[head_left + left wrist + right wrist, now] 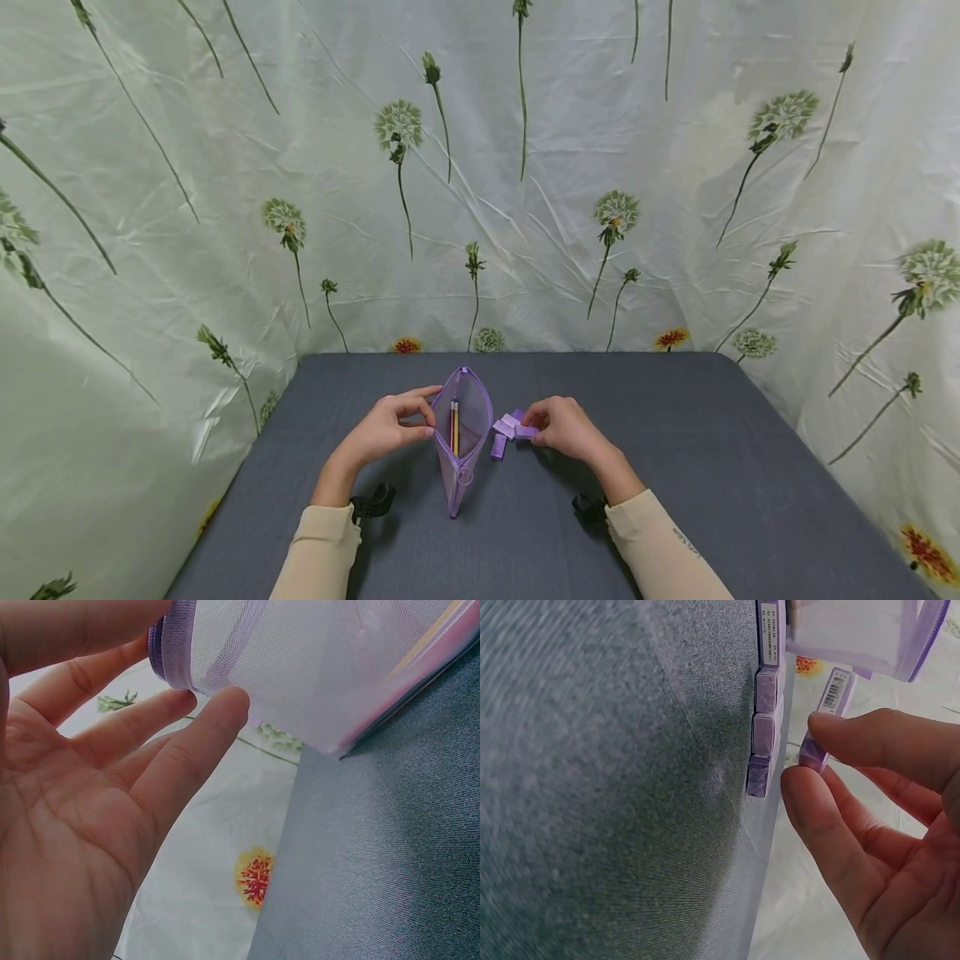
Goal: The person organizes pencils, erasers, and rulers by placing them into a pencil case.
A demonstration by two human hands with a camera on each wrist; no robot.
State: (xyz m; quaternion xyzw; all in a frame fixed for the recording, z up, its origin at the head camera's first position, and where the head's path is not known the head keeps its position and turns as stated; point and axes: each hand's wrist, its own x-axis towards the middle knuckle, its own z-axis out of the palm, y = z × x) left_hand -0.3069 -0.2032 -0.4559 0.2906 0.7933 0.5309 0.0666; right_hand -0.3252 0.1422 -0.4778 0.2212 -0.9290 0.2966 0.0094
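Observation:
A purple mesh zip pouch (452, 483) stands on the table with its mouth spread wide. Pencils (455, 429) lean inside it. At the pouch's left rim, my left hand (384, 429) pinches the zipper edge between thumb and forefinger, its other fingers loosely extended in the left wrist view. To the right of the pouch, my right hand (566, 427) pinches a small purple eraser (829, 712) with a barcode on its sleeve, raised off the table. Several similar purple erasers (765, 735) lie together below it, close beside the pouch.
The dark grey table (675, 467) extends to both sides and in front of the hands. A pale curtain (555, 250) with dandelion prints hangs behind and around it. Black wrist straps (375, 501) sit on both wrists.

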